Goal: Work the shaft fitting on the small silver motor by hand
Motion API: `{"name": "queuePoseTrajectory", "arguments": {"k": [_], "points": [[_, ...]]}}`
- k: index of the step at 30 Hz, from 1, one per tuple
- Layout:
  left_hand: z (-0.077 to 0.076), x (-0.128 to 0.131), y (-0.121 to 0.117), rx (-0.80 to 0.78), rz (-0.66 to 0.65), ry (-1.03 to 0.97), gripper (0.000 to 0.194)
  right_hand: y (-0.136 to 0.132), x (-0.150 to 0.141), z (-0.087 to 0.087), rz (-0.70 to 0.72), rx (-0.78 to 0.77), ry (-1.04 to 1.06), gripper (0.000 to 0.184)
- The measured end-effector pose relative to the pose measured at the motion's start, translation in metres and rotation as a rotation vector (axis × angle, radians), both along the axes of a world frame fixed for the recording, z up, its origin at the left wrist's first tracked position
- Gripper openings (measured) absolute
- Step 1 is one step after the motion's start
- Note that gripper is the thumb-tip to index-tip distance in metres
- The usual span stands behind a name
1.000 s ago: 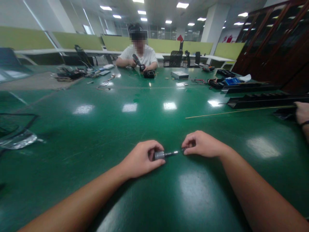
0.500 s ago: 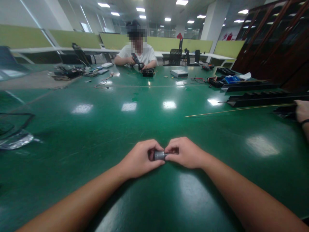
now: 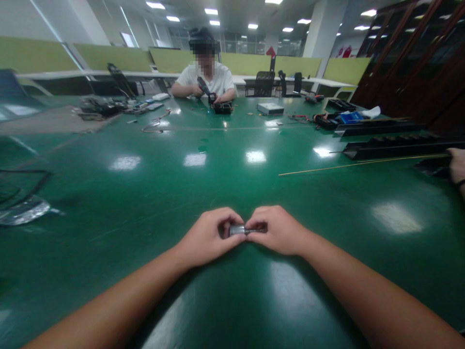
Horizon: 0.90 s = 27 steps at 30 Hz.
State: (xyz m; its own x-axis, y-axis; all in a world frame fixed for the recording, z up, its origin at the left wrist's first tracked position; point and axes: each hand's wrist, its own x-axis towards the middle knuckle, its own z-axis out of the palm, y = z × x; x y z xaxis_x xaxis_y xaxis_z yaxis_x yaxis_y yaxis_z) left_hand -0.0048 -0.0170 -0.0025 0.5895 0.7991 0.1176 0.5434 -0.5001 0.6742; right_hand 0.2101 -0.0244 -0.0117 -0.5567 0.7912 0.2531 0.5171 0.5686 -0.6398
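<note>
Above the green tabletop (image 3: 232,189), my left hand (image 3: 209,237) is closed around a small silver-grey metal cylinder (image 3: 238,230), thumb along its near side and fingertips on the far side. A thin dark shaft (image 3: 254,231) points right from the cylinder's end. My right hand (image 3: 278,230) pinches this shaft between thumb and fingers, close against the left fingertips. The cylinder lies level, pointing left to right. Its left end is partly hidden inside my left hand, and whether the shaft is one piece with it I cannot tell.
Across the table a person (image 3: 205,80) holds a power drill (image 3: 204,86) over a black part (image 3: 223,107). Black channel strips (image 3: 399,147) and a thin yellow rod (image 3: 327,168) lie at right, near another person's hand (image 3: 457,165). A clear plastic bag (image 3: 25,211) sits at left.
Both hands stay together in nearly the same place. The cylinder has shifted slightly left with my left hand, and more of the shaft shows within my right hand.
</note>
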Motion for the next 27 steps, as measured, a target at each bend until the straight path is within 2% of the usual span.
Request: {"name": "queuePoseTrajectory", "arguments": {"k": [7, 12, 16, 27], "points": [[0.0, 0.0007, 0.0008, -0.012, 0.002, 0.02, 0.019, -0.0003, 0.0043, 0.0026, 0.01, -0.048, -0.007, 0.013], [-0.0003, -0.0001, 0.0011, 0.006, -0.009, 0.028, 0.018, -0.0015, 0.0039, 0.0021, -0.059, -0.13, 0.04, 0.016], [0.0, 0.0002, 0.0008, 0.016, -0.015, 0.026, 0.018, -0.0019, 0.0048, 0.0044, -0.022, -0.094, 0.016, 0.009], [-0.0015, -0.0006, 0.0015, 0.027, -0.015, 0.038, 0.019, -0.0004, 0.0085, 0.0031, 0.001, -0.081, 0.004, 0.013]]}}
